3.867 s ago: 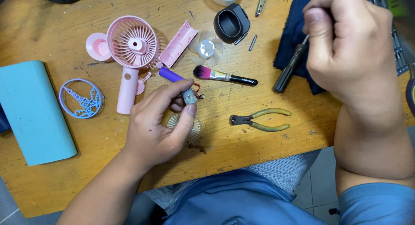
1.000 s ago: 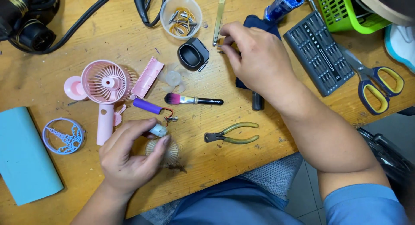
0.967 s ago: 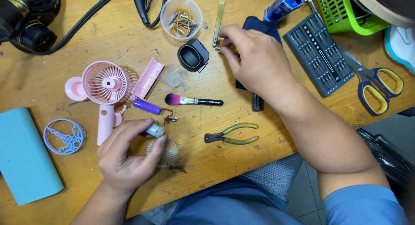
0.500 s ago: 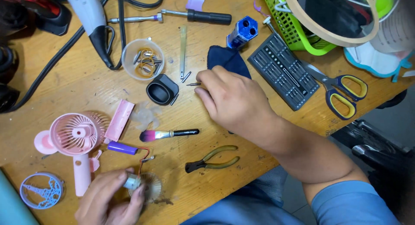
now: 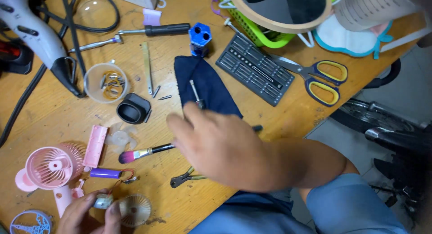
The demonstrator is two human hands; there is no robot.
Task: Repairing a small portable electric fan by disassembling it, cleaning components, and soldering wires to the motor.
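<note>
Across cluttered wooden workbench (image 5: 54, 121), right hand (image 5: 216, 144) hovers over pliers (image 5: 185, 178).

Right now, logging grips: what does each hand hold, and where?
Left hand pinches the small motor by its metal body. Right hand is blurred; no hold visible.

— The fan (image 5: 48, 167) is pale pink with a ribbed round grille; the battery (image 5: 105, 173) beside it is purple; what about the brush (image 5: 146, 152)?

— Black handle, bristles going pink to purple; the cloth (image 5: 208, 86) is dark navy; the scissors (image 5: 315, 77) have yellow-and-blue loops.

— The basket (image 5: 252, 27) is bright green with a slotted wall; the bit case (image 5: 255, 75) is dark grey, its rows silver; the table (image 5: 45, 117) is orange-brown wood.

— The bit holder (image 5: 200, 36) is bright blue; the pliers (image 5: 185, 178) have olive-green grips; the small motor (image 5: 103, 201) is silver-grey.
</note>
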